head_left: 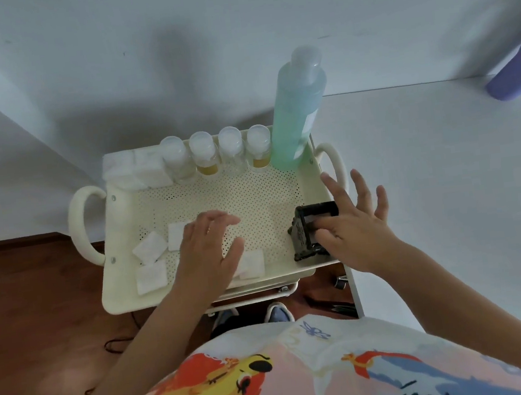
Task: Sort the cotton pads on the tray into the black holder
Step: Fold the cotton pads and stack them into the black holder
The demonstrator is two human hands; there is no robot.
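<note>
The cream perforated tray point(252, 195) sits at the centre of the frame, with a looped handle at its left end and another at its right end. It rests on the top of a cart whose lower frame shows beneath the tray's near edge.

Cotton pads: four loose white pads lie on the tray floor in its lower left part. One pad point(149, 247) lies tilted like a diamond. A second pad point(151, 276) lies just below it, near the front wall. A third pad point(176, 236) lies to the right of the first, partly covered by the left hand point(208, 252). A fourth pad point(253, 263) lies near the front wall, below the left thumb. A stack of pads point(134, 169) stands in the tray's upper left corner.

The black holder point(308, 234) stands at the tray's lower right corner.

Left hand: palm down, flat over the tray floor, fingers extended and slightly spread. The grip is wide and holds nothing.

Right hand point(358, 228): positioned at the right side of the black holder, fingers fanned wide. The thumb lies against the holder's top. The grip is wide; whether a pad lies under the thumb cannot be told.

Along the tray's far wall stand four small clear bottles point(218, 153) in a row, two with yellow liquid at the bottom. A tall green bottle point(299, 111) stands at the upper right corner.
</note>
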